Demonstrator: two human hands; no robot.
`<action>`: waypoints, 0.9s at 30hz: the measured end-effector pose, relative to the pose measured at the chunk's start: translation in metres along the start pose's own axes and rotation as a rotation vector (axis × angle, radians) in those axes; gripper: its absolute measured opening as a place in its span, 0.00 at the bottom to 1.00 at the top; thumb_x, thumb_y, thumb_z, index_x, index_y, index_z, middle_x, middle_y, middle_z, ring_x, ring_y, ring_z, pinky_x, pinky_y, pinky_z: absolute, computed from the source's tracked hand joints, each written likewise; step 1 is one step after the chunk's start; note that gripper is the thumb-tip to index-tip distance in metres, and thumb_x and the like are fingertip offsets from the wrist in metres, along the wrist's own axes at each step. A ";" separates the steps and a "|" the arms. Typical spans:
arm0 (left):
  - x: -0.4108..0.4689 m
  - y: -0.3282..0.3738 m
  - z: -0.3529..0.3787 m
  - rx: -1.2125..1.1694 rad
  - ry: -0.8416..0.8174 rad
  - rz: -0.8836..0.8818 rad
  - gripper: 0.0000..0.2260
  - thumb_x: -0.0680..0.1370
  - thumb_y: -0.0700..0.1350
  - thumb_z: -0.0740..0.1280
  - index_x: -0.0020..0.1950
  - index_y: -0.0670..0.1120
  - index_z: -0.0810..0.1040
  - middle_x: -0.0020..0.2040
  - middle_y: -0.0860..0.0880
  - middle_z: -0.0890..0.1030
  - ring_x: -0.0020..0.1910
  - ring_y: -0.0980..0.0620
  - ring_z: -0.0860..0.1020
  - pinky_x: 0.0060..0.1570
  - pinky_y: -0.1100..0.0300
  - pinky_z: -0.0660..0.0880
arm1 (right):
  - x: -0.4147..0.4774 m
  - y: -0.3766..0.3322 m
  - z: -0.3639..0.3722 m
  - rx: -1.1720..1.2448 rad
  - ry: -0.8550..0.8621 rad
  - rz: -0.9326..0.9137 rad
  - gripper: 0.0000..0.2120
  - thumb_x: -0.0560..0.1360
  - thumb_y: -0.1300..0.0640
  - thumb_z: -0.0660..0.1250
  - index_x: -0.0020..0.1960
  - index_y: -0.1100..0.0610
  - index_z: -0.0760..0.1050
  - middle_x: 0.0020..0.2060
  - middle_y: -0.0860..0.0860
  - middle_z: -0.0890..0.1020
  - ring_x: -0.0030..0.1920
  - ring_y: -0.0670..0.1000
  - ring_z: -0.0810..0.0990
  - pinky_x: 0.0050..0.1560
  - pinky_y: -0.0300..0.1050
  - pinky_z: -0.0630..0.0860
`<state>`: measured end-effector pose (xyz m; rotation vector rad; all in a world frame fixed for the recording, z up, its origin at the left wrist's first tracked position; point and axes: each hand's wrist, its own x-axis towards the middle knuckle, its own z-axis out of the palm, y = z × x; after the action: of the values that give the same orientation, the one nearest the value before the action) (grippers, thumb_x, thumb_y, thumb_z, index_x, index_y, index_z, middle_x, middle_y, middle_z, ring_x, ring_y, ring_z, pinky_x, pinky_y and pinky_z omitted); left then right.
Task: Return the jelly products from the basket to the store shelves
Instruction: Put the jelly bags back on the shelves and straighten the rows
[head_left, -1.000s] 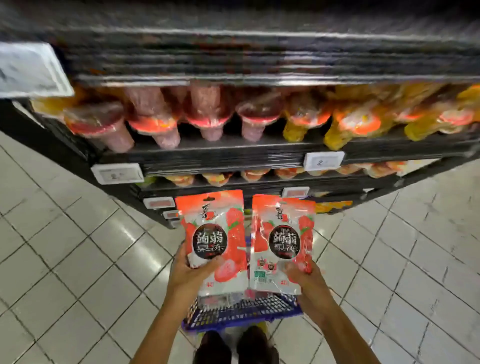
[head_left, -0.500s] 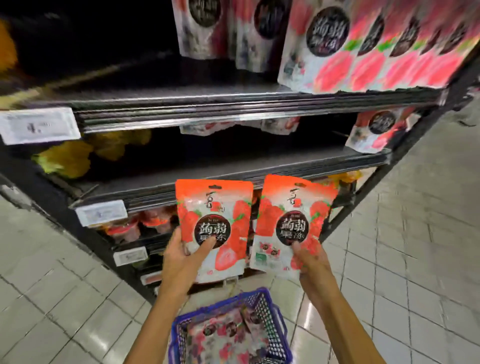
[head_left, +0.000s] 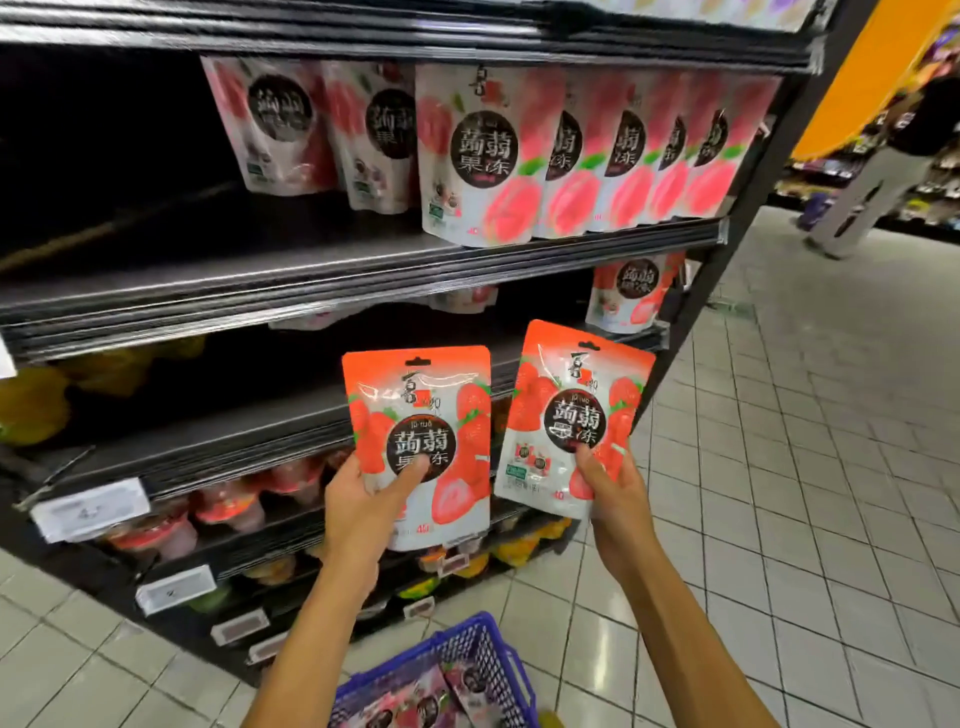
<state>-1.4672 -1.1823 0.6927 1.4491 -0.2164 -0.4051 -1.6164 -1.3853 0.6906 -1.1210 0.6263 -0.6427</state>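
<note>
Closest to the camera: a blue wire basket (head_left: 483, 649) down on the floor, with a few jelly pouches (head_left: 415, 706) inside, too blurry to count. Above it, two strawberry pouches, one per hand. The left grip (head_left: 358, 509) pinches the left pouch (head_left: 421, 410) at its lower part, thumb across the front, pouch standing upright above the hand. The right grip (head_left: 613, 499) pinches the right pouch (head_left: 576, 395) the same way, tilted slightly. The two are just beside each other, in front of the black shelves (head_left: 311, 291). One matching pouch (head_left: 628, 291) sits on the middle shelf, and about seven pinkish pouches (head_left: 483, 156) stand above. The floor is white tile (head_left: 779, 467), and one person (head_left: 872, 176) stands far down the aisle.
</note>
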 end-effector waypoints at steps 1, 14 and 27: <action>0.004 0.000 0.010 0.003 -0.004 -0.004 0.18 0.62 0.57 0.77 0.51 0.56 0.82 0.47 0.53 0.87 0.47 0.53 0.85 0.43 0.56 0.79 | 0.009 -0.004 -0.006 -0.008 0.008 -0.002 0.22 0.70 0.51 0.73 0.62 0.57 0.75 0.55 0.58 0.84 0.54 0.60 0.84 0.48 0.55 0.82; 0.069 -0.015 0.149 0.091 0.153 0.004 0.12 0.68 0.51 0.77 0.50 0.55 0.82 0.45 0.56 0.86 0.44 0.57 0.84 0.37 0.65 0.79 | 0.184 -0.042 -0.073 -0.203 -0.046 -0.011 0.16 0.68 0.44 0.77 0.50 0.52 0.81 0.45 0.54 0.86 0.47 0.56 0.85 0.53 0.67 0.79; 0.097 -0.021 0.195 0.135 0.252 0.010 0.12 0.70 0.45 0.77 0.52 0.51 0.82 0.46 0.53 0.86 0.47 0.55 0.84 0.45 0.59 0.80 | 0.265 -0.069 -0.070 -0.263 -0.170 -0.217 0.05 0.73 0.57 0.75 0.45 0.53 0.79 0.39 0.47 0.85 0.42 0.46 0.83 0.44 0.39 0.79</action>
<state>-1.4563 -1.4001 0.6858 1.6156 -0.0486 -0.1992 -1.5026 -1.6442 0.6999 -1.4874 0.4542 -0.6533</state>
